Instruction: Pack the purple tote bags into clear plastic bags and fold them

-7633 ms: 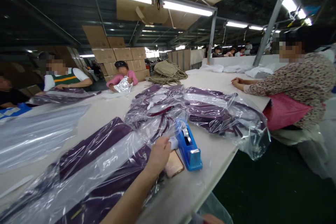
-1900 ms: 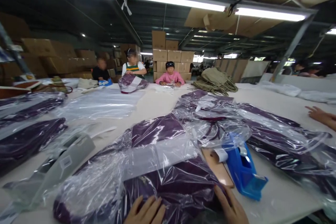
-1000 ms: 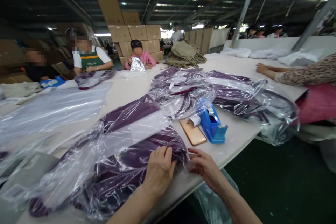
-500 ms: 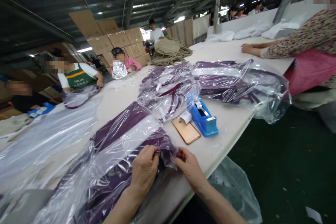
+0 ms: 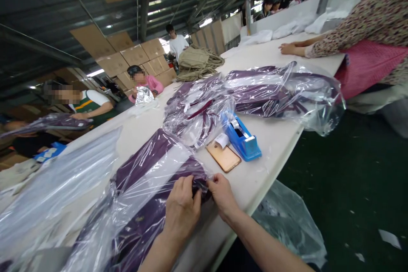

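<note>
A purple article with a pale stripe lies flat on the table inside a clear plastic bag (image 5: 149, 178). At its near right corner my left hand (image 5: 183, 204) is closed on the film and the dark edge inside it. Close beside it, my right hand (image 5: 223, 195) pinches the same corner between thumb and fingers. The fingertips partly hide what is gathered there. Just beyond my hands lie a gold phone (image 5: 221, 158) with a curled white paper on it and a blue tape dispenser (image 5: 242, 138).
More bagged purple articles (image 5: 261, 89) lie further up the pale table (image 5: 277, 153). Clear plastic sheets (image 5: 79, 165) cover its left side. Several co-workers sit or stand around; a patterned sleeve (image 5: 353, 21) reaches in at right. A clear bag (image 5: 287, 221) hangs below the table edge.
My hands stay at the bag's corner; the left fingers have shifted over it and the right hand has moved slightly left. The green-vested co-worker now holds a purple bagged article out to the left.
</note>
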`<action>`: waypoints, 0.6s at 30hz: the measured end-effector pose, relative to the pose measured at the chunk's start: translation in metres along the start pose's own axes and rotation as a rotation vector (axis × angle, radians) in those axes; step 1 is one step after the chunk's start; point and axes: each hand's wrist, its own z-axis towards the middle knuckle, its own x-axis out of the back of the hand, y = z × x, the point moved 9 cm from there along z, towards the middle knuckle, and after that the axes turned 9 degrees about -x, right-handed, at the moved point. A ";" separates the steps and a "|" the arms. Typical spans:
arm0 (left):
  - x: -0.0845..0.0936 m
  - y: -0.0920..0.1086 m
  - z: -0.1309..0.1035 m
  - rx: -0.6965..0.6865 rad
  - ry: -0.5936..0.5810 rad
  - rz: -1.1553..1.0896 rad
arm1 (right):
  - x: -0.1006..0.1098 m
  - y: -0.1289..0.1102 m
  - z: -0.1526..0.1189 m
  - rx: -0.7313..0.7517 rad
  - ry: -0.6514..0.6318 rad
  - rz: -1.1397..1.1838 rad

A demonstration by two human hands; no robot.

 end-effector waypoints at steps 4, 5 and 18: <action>0.001 -0.004 0.004 -0.020 0.002 0.028 | -0.007 0.005 -0.007 -0.090 -0.117 0.054; 0.002 -0.007 0.004 -0.006 0.004 0.002 | -0.009 0.004 -0.011 -0.092 -0.163 0.073; -0.001 -0.027 0.001 0.148 -0.043 -0.290 | -0.013 -0.003 -0.023 0.081 -0.249 0.131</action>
